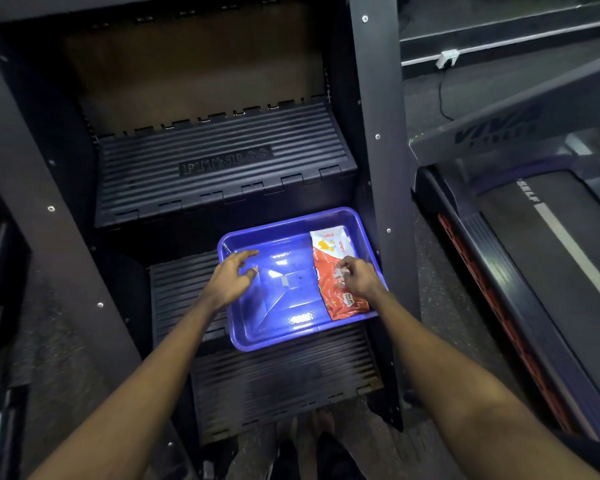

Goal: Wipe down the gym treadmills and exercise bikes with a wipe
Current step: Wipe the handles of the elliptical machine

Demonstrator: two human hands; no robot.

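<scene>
Hovering above the left of the blue tray (pixel 274 336), left hand (pixel 229 278): fingers loosely spread, holding nothing; next, wipe pack (pixel 329 247): orange-and-white, lying along the tray's right wall, judged light, soft, slick-filmed, prone to sliding; lastly, right hand (pixel 359 278): fingertips curled, pinching the pack's resealable flap, the sensible grip.

Blue plastic tray (pixel 281 306): rectangular, shallow, glossy; set at the right end of the middle step, near side reaching the step's front edge.
Stair-climber steps, three, black, ribbed: upper step (pixel 222 168) with raised lettering, middle step (pixel 184 282), lowest step (pixel 284 382).
Side panels, dark metal, studded with silver screws: left panel (pixel 32 168), right panel (pixel 378 116).
Black cable (pixel 442 98): on the floor beyond the right panel, leading up to a small white fitting (pixel 447 58).
Floor (pixel 437 306): dark, speckled.
</scene>
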